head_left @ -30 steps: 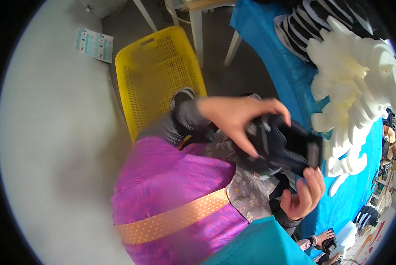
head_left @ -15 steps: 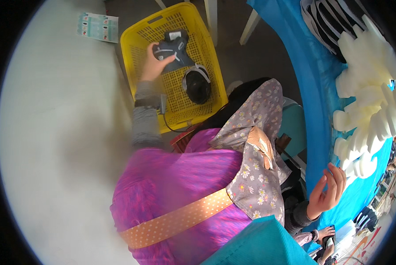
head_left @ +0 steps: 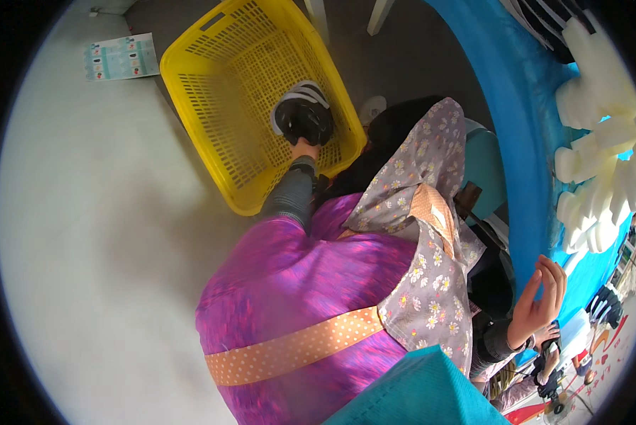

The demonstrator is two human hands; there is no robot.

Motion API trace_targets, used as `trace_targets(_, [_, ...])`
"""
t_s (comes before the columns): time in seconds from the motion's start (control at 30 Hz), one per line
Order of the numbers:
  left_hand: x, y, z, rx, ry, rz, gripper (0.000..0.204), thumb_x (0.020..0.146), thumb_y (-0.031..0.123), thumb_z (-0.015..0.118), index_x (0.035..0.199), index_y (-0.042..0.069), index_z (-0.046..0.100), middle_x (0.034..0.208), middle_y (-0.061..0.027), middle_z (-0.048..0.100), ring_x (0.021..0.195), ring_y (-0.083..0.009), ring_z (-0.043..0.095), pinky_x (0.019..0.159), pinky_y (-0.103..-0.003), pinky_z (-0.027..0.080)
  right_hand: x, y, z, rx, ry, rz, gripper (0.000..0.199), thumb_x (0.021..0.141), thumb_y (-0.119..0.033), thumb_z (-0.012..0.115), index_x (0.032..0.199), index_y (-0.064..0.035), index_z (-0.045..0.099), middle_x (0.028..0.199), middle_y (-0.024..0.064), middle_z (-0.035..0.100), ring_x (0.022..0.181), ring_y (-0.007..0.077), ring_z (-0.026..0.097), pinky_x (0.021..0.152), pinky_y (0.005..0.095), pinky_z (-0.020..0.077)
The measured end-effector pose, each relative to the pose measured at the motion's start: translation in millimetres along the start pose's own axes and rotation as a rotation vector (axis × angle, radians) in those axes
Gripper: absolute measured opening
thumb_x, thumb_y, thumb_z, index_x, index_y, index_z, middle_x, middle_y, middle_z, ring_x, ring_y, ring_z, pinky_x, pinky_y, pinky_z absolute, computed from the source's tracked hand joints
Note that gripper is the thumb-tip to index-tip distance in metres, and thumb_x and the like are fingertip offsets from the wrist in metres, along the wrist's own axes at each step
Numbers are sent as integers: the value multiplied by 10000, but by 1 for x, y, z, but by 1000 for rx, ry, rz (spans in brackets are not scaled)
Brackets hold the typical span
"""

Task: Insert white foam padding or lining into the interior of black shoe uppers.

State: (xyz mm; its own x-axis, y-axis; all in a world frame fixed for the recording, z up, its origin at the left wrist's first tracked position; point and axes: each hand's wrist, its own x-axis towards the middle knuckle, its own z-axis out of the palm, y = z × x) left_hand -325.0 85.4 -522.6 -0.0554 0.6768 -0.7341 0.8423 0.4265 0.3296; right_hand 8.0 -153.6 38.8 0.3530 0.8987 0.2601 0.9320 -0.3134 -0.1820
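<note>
My left hand [head_left: 305, 149] reaches down into a yellow plastic basket [head_left: 190, 117]. It grips a rounded black piece with white curved bands [head_left: 302, 119], perhaps several layered together; the piece hides my fingers. Off to the right, my right hand [head_left: 541, 301] is raised beside the edge of a blue-covered table [head_left: 520, 177]. Its fingers are apart and slightly bent, with nothing in them. White curved foam pieces [head_left: 601, 177] lie in an overlapping row on that table, just beyond the right hand.
More black pieces with white bands [head_left: 544, 25] lie at the table's far end. A printed sheet [head_left: 121, 57] is on the pale surface at left. A teal stool [head_left: 486, 173] stands by the table. Another person's hand [head_left: 547, 334] shows at lower right.
My left hand has left the dark grey piece it was touching and come nearer, onto the black banded piece. The grey piece no longer shows separately. My right hand stays raised by the table.
</note>
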Motion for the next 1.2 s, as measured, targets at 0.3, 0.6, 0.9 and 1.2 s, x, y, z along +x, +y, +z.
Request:
trace_targets(0.3, [25, 11, 3, 112, -215, -150, 795, 944, 740, 391, 1369, 88, 555, 1111, -247, 682, 1054, -441, 604, 990, -591, 454, -9, 14, 3, -7, -39, 141, 58, 889, 56, 620, 938, 64, 652, 983, 178, 701, 923, 334, 666, 848, 399, 515])
trace_targets(0.6, [39, 39, 33, 159, -505, -225, 1029, 882, 822, 342, 1592, 101, 160, 1602, -189, 237, 1414, -426, 328, 1171, -620, 361, 0, 11, 5, -84, -158, 229, 40, 906, 44, 616, 934, 62, 640, 1002, 173, 698, 927, 306, 665, 854, 391, 512])
trace_targets(0.9, [65, -8, 27, 223, -400, -345, 964, 797, 796, 588, 1436, 81, 496, 1177, -199, 553, 920, -398, 511, 823, -623, 495, 15, 24, 17, -9, -233, 268, 50, 891, 60, 620, 938, 65, 639, 994, 162, 695, 936, 302, 659, 868, 391, 503])
trace_targets(1.2, [36, 5, -15, 397, -301, 177, 923, 936, 700, 485, 1553, 45, 280, 912, -197, 585, 705, -365, 559, 649, -588, 506, 25, 31, 18, 37, -264, 248, 55, 877, 71, 628, 932, 69, 630, 974, 163, 689, 894, 310, 650, 821, 379, 502])
